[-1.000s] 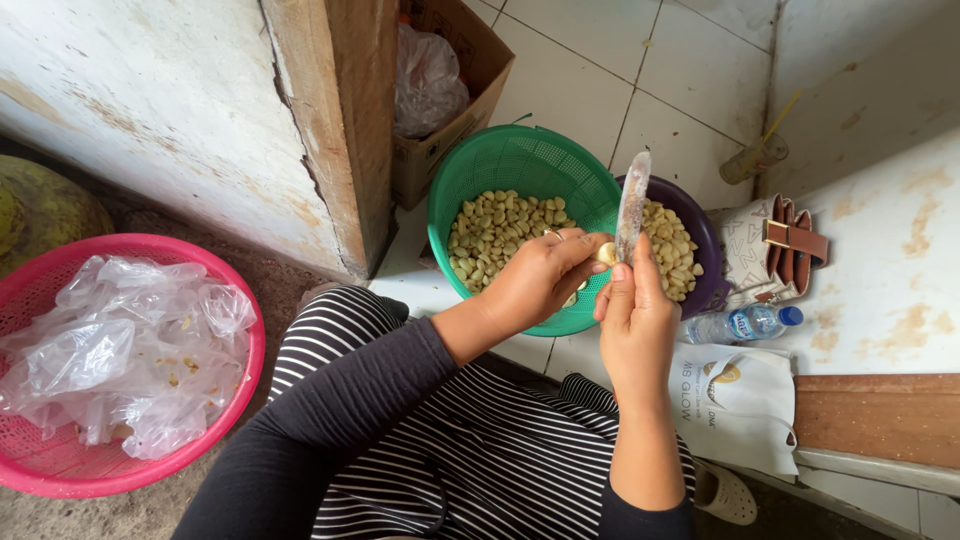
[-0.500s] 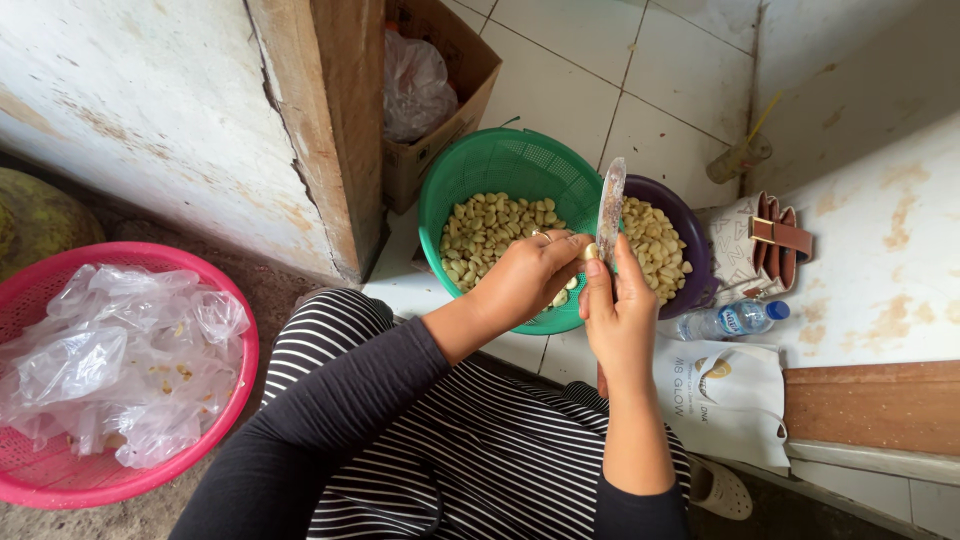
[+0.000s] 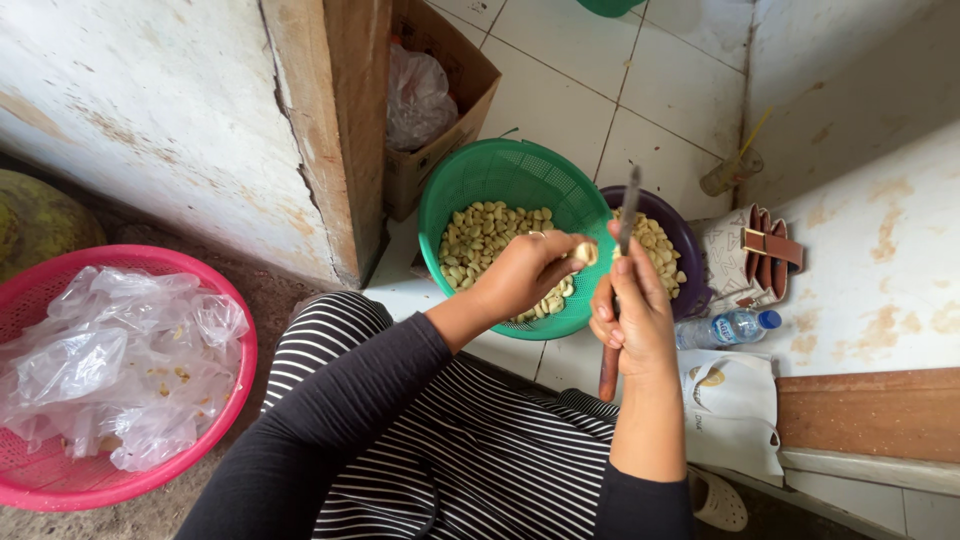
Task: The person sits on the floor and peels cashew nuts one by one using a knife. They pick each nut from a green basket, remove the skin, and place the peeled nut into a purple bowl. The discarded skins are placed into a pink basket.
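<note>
The left hand pinches a small pale bean between thumb and fingertips just above the green basket, while the right hand is closed around the wooden handle of a knife whose blade points up beside the bean. The bean looks light, hard and smooth, likely slippery once skinned, so a pinch across its flat sides seems the surest hold. More such beans fill the green basket and the purple bowl on the tiled floor, with a pink basket holding a clear plastic bag well apart to the left.
</note>
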